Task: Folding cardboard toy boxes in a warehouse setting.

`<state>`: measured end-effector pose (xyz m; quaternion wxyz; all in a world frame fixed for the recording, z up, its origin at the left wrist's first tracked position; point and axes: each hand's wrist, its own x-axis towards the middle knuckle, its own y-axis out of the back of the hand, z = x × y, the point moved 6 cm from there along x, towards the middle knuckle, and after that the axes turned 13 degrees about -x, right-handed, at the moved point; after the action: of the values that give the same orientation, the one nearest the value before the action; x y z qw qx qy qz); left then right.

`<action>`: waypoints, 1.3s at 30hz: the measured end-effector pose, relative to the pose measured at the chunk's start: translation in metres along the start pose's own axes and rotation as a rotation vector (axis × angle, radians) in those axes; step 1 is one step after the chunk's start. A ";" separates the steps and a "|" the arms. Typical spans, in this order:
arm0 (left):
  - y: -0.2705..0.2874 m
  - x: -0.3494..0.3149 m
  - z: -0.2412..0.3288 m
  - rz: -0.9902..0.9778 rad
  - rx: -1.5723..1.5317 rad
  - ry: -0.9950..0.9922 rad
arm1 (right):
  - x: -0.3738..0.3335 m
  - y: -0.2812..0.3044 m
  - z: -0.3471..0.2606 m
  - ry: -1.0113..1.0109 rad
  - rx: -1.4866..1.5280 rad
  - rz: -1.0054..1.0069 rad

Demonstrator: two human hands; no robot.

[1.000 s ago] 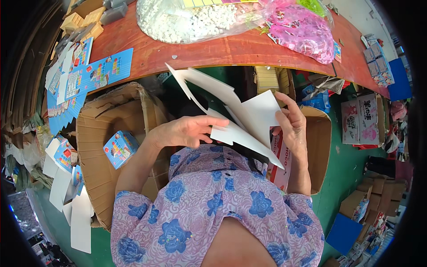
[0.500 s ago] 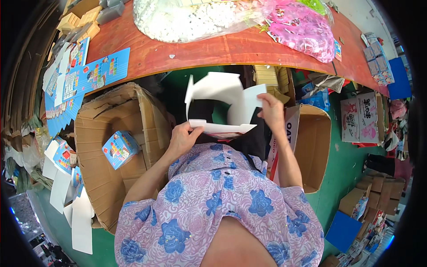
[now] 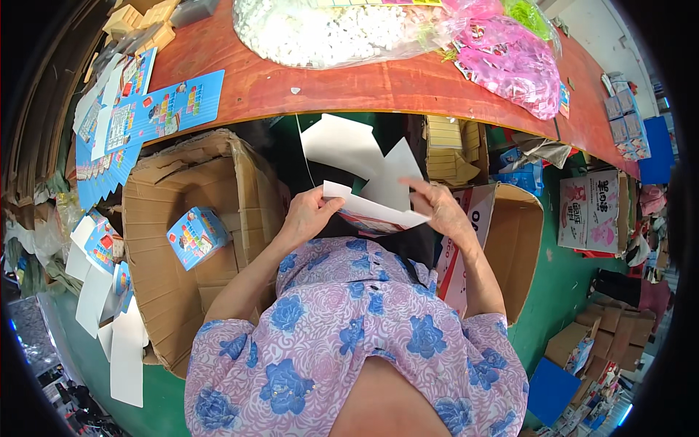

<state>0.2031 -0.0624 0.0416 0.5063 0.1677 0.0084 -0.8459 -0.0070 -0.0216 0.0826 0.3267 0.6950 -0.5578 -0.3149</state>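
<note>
A part-folded cardboard box [image 3: 382, 175], white inside with a printed outer side, is held over my lap below the table edge. My left hand [image 3: 309, 216] is closed on its near left corner, the thumb lying over a small white flap. My right hand [image 3: 445, 213] is at the box's right end, beside a raised white flap. Its fingers are smeared by motion, so I cannot make out whether they grip the card. The box's far panels stand up, bent and leaning.
A large open carton [image 3: 156, 291] at my left holds a blue printed box [image 3: 198, 237]. Flat blue printed cards [image 3: 171, 109] fan over the red table [image 3: 349, 84]. Clear bag of white pieces [image 3: 320, 33] and pink bag [image 3: 510, 65] lie there. Another open carton [image 3: 515, 251] is at my right.
My right hand has moved down and nearer from the upper right flap to the box's right end. The raised right flap has swung inward, and the box's opening looks narrower. My left hand keeps its grip.
</note>
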 end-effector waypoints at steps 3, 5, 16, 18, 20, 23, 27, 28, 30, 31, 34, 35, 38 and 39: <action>0.000 0.003 -0.002 -0.038 0.067 -0.014 | -0.003 -0.009 -0.007 -0.215 0.248 -0.275; 0.005 0.006 -0.010 -0.016 -0.014 -0.072 | -0.001 -0.013 -0.007 -0.187 0.450 -0.267; 0.009 0.000 -0.027 0.015 -0.061 -0.195 | -0.001 0.003 -0.013 0.332 -0.168 -0.072; 0.011 -0.002 -0.024 0.135 -0.253 -0.182 | 0.005 0.001 -0.003 0.294 -0.130 -0.091; 0.010 -0.002 -0.027 0.133 -0.244 -0.168 | 0.010 -0.004 0.004 0.258 -0.092 -0.107; 0.011 -0.004 -0.021 0.116 -0.178 -0.113 | 0.018 -0.007 0.012 0.131 -0.189 0.070; 0.012 -0.009 -0.022 0.142 -0.100 -0.108 | 0.022 -0.029 0.024 -0.159 0.092 0.157; 0.012 -0.011 -0.024 0.144 -0.100 -0.108 | 0.022 -0.034 0.023 -0.157 0.092 0.156; 0.015 -0.012 -0.031 0.221 0.019 0.006 | 0.015 -0.027 0.024 -0.210 -0.022 0.459; 0.014 -0.011 -0.029 0.223 0.018 0.006 | 0.014 -0.026 0.023 -0.200 -0.102 0.542; 0.017 -0.011 -0.019 0.321 0.108 0.014 | 0.016 -0.035 0.025 -0.262 0.009 0.673; 0.018 -0.012 -0.016 0.372 0.176 0.010 | 0.020 -0.045 0.032 -0.278 0.156 0.588; 0.022 -0.012 -0.015 0.481 0.358 -0.033 | 0.014 -0.061 0.042 -0.464 0.216 0.444; 0.022 -0.014 -0.016 0.536 0.474 -0.071 | 0.014 -0.063 0.042 -0.568 0.355 0.356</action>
<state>0.2318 -0.0583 0.0340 0.6571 0.2472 -0.2498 -0.6668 -0.0020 -0.0289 0.0060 0.0834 0.5179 -0.7841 -0.3317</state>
